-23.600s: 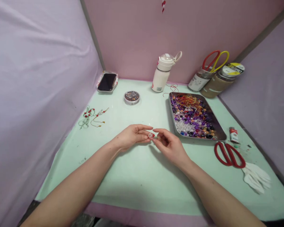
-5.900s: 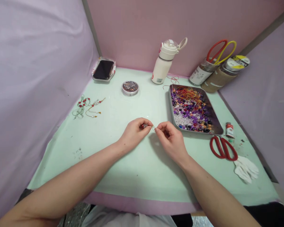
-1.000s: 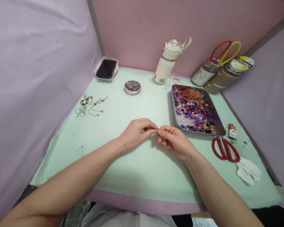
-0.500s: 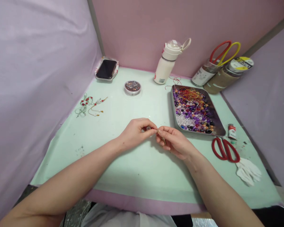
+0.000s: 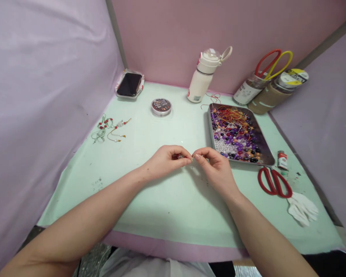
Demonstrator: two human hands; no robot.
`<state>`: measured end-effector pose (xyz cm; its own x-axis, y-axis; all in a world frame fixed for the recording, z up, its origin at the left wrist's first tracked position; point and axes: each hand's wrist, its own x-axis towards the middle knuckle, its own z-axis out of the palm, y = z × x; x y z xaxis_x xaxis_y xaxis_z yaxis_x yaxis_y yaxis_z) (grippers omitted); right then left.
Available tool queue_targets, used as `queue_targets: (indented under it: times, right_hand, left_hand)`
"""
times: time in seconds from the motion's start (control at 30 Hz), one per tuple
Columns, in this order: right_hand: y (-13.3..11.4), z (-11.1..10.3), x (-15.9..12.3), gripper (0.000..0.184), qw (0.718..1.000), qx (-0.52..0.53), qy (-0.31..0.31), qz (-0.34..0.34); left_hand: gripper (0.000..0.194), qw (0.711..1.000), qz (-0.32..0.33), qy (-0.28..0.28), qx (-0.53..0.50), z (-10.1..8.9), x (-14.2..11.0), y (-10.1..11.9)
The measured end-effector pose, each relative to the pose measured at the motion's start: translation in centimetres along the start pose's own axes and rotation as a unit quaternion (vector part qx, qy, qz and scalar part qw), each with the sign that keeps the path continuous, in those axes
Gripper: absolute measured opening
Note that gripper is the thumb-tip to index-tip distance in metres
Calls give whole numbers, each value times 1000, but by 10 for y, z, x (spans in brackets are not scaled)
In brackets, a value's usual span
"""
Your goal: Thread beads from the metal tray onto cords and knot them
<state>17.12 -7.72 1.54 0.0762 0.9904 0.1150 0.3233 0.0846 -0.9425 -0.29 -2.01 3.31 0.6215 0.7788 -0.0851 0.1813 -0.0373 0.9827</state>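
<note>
Above the middle of the table, my left hand pinches a thin cord, its fingers closed. Something small and red shows between that thumb and forefinger, mostly hidden. My right hand meets it fingertip to fingertip, thumb and forefinger closed on the same cord. Only a short bit of the cord is visible between the hands. To the right of them lies a metal tray of purple, black, clear and orange beads, with tangled orange and red thread on top.
A beaded string lies at left, near a round clear-lidded case and a phone in a small tray. A white bottle stands behind. Red-handled scissors, a small red-and-white bottle and white gloves lie right.
My right hand has turned over, back of the hand upward, and its fingertips have shifted up to the cord. The dangling cord end is out of sight. My left hand has barely moved.
</note>
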Motion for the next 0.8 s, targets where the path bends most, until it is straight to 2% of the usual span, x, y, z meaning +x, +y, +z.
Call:
queue_targets:
  times: [0.17, 0.3, 0.37, 0.47, 0.53, 0.6, 0.7, 0.8]
  right_hand:
    - [1, 2, 1, 18, 996, 35, -36, 72]
    - [1, 3, 1, 20, 995, 18, -56, 82]
    - [1, 3, 0, 17, 998, -16, -41, 50]
    - [0, 4, -1, 10, 995, -87, 24, -47]
    - [0, 6, -3, 6, 981, -129, 75, -124]
    - [2, 8, -5, 9, 962, -161, 98, -199]
    - [6, 10, -7, 20, 943, -194, 73, -261]
    - [9, 13, -9, 25, 948, -199, 32, -246]
  left_hand:
    - [7, 997, 61, 6, -35, 0, -2, 2]
    - [8, 996, 21, -7, -90, 1, -2, 3]
    - [11, 996, -5, 14, -83, 0, -1, 1]
    - [14, 995, -36, 60, -68, -2, 2, -3]
    - [15, 991, -56, 82, -88, -3, 4, -5]
    - [15, 984, -80, 90, -128, -4, 5, -6]
    - [14, 972, -122, 82, -185, -4, 4, -6]
    - [16, 960, -159, 68, -220, -2, 3, -6]
